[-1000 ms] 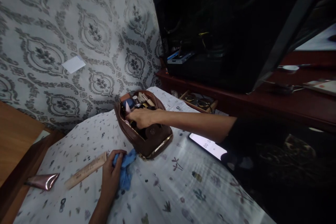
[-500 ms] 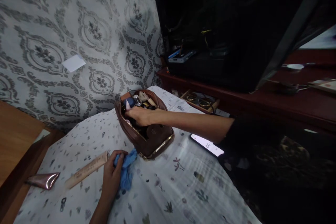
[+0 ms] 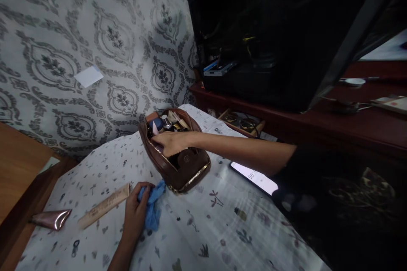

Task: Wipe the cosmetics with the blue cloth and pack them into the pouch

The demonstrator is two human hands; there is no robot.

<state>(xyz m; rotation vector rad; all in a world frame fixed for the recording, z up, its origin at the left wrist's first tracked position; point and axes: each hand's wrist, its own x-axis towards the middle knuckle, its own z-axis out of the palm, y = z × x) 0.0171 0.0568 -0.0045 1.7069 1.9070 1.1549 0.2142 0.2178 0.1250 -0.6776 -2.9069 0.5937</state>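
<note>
A brown zip pouch [image 3: 187, 169] stands open on the patterned white cloth [image 3: 206, 228], packed with several small bottles and tubes [image 3: 165, 122]. My right hand [image 3: 170, 142] reaches into its open top, fingers curled down among the contents; what they grip is hidden. My left hand [image 3: 135, 214] rests on the cloth in front of the pouch, closed on a crumpled blue cloth [image 3: 154, 209]. A long beige tube [image 3: 103, 206] lies just left of that hand.
A pink metallic tube [image 3: 51, 219] lies at the cloth's left edge by a wooden surface [image 3: 15, 165]. A lit phone [image 3: 254, 177] lies under my right forearm. A large black appliance [image 3: 270, 38] sits on a dark red shelf [image 3: 318, 123]. Patterned wallpaper [image 3: 95, 29] is behind.
My right hand has shifted slightly inside the pouch, its fingers dipping lower toward the near rim. The left hand and blue cloth have stayed in place.
</note>
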